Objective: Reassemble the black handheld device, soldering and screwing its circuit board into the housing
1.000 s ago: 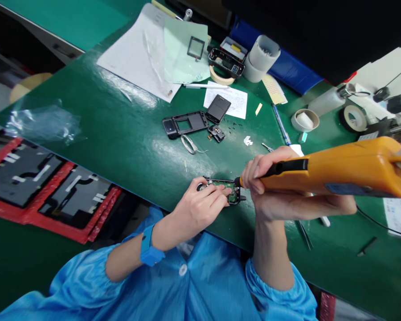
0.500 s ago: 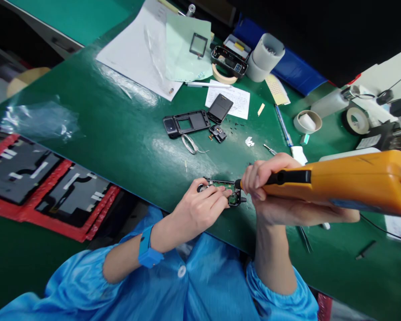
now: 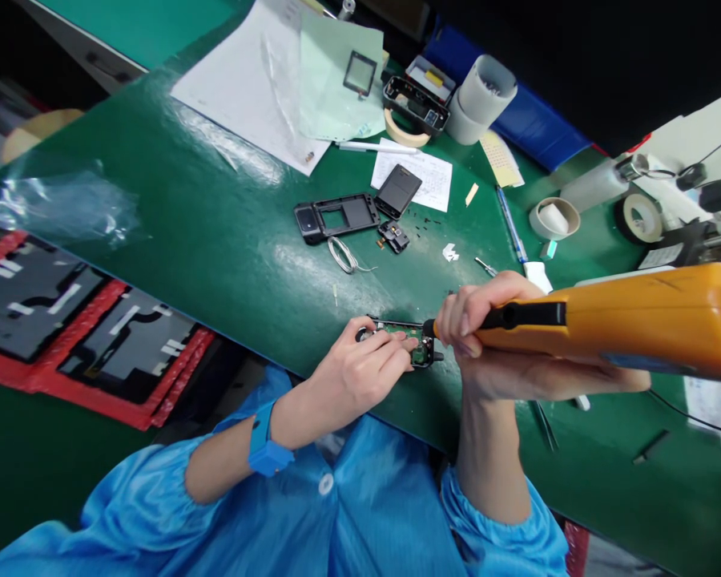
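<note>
My left hand [image 3: 366,365] grips a small handheld device [image 3: 419,354] with an exposed green circuit board, which lies at the near edge of the green bench. Its fingers press on the board and cover part of it. In my right hand [image 3: 486,336] is an orange electric screwdriver [image 3: 630,320], with my fingers wrapped around its front end. The dark tip of the tool meets the right end of the device; the exact contact point is too small to make out. A blue strap [image 3: 267,441] is around my left wrist.
Beyond my hands lie a black phone housing [image 3: 340,218], a battery-like block [image 3: 398,191], a camera-like module [image 3: 392,236] and a coiled wire [image 3: 342,255]. Tweezers [image 3: 544,425] rest at right. Red-framed trays [image 3: 111,401] sit lower left. Tape rolls [image 3: 640,218] stand at far right.
Both hands keep their hold on the device and the screwdriver. The screwdriver's rear end sits slightly higher, and the whole view has shifted a little.
</note>
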`<state>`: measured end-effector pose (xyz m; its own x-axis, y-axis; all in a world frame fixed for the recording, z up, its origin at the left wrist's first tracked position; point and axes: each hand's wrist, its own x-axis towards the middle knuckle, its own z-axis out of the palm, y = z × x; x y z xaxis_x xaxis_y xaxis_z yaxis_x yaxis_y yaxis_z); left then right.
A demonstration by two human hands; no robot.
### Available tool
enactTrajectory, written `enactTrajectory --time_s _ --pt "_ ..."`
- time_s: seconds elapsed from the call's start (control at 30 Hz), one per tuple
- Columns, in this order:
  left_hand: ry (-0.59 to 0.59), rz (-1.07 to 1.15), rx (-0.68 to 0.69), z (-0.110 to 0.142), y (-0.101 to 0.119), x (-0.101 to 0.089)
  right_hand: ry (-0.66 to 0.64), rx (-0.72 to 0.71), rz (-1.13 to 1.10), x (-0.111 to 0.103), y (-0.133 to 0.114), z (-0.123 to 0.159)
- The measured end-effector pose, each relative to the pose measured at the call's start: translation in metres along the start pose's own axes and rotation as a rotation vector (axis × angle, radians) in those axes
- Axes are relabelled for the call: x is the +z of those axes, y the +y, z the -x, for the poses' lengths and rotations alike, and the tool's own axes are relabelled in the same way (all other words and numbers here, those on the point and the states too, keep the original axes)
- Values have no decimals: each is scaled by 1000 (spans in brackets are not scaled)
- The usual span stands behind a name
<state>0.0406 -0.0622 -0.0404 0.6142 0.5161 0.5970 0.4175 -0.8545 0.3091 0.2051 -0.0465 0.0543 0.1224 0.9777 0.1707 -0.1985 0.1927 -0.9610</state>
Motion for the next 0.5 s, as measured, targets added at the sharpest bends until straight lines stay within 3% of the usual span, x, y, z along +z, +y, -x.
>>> enactTrajectory --time_s 0.5 --pt "-21 8 -5 -2 -1 -2 -34 -13 -17 -1 2 -1"
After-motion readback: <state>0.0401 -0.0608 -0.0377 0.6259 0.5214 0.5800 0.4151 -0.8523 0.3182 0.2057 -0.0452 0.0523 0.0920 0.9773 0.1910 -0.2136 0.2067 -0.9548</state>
